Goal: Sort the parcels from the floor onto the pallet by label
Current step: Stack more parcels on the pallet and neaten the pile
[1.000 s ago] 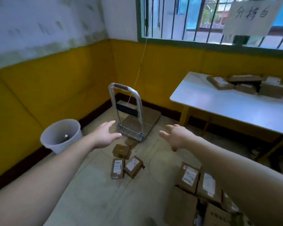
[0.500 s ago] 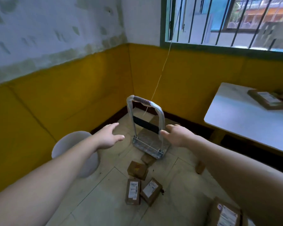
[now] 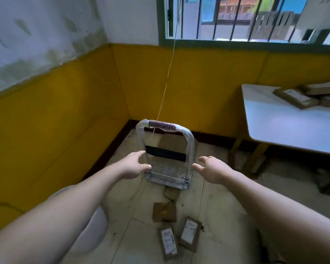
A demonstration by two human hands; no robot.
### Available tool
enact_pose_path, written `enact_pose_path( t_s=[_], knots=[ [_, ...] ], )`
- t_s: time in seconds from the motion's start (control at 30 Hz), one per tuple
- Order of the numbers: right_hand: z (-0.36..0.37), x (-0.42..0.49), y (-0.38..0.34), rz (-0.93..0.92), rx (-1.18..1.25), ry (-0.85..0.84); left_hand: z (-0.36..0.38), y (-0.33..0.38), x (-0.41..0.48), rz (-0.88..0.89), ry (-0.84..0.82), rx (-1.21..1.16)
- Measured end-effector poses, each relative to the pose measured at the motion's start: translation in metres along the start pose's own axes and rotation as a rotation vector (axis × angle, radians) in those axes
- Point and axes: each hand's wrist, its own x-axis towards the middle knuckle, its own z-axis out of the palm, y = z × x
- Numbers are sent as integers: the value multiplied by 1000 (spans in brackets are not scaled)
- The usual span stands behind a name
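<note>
A metal platform cart [image 3: 165,173] with an upright handle [image 3: 161,125] stands in the corner of the room. My left hand [image 3: 132,165] and my right hand [image 3: 211,168] reach out to either side of the handle's uprights, fingers extended, holding nothing. Several brown cardboard parcels lie on the floor in front of the cart: one plain [image 3: 164,212], two with white labels [image 3: 168,241] [image 3: 190,232], and a small one [image 3: 171,193] close to the cart's edge.
A white bucket [image 3: 91,231] stands on the left, partly behind my left arm. On the right, a white table [image 3: 282,126] carries more labelled parcels [image 3: 295,97]. Yellow walls enclose the corner; a thin cord [image 3: 165,88] hangs from the barred window.
My view has moved left and closer to the cart. Both hands have come nearer its handle. The parcels at the lower right have left the view.
</note>
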Motion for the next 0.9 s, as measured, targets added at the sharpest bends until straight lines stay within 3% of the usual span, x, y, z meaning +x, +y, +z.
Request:
enact_pose_path(
  t_s=[0.23, 0.47, 0.73, 0.9],
  knots=[
    [31, 20, 2, 186, 77, 6, 6, -12, 71, 27, -112, -1],
    [83, 98, 18, 229, 157, -70, 58, -44, 147, -18, -222, 47],
    [240, 200, 51, 301, 308, -220, 190, -112, 267, -52, -381, 5],
    [357, 283, 87, 352, 369, -217, 296, -165, 358, -77, -426, -41]
  ],
)
